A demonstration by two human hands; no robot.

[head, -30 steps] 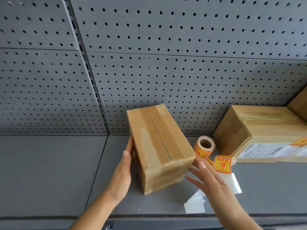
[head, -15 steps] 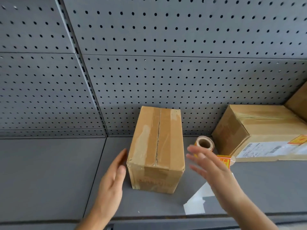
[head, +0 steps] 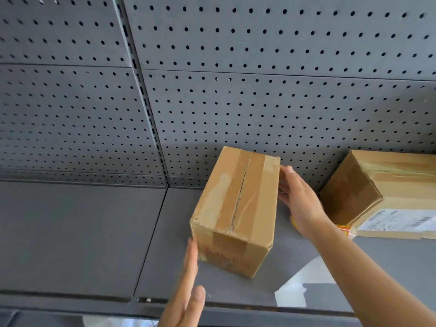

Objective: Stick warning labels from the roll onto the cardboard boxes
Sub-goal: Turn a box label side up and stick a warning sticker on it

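A taped box (head: 236,208) stands on the shelf (head: 82,232), right hand (head: 299,199) against its right side, left hand (head: 188,291) at its near corner, both held flat and open. It looks stiff and light; opposite walls offer the surest hold.

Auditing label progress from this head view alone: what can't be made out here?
Head view only:
Label roll: hidden behind the right hand; only orange slivers show.
Red print on the small box: blurred, unreadable.
Larger box: cut off by right edge; shipping label text too small.
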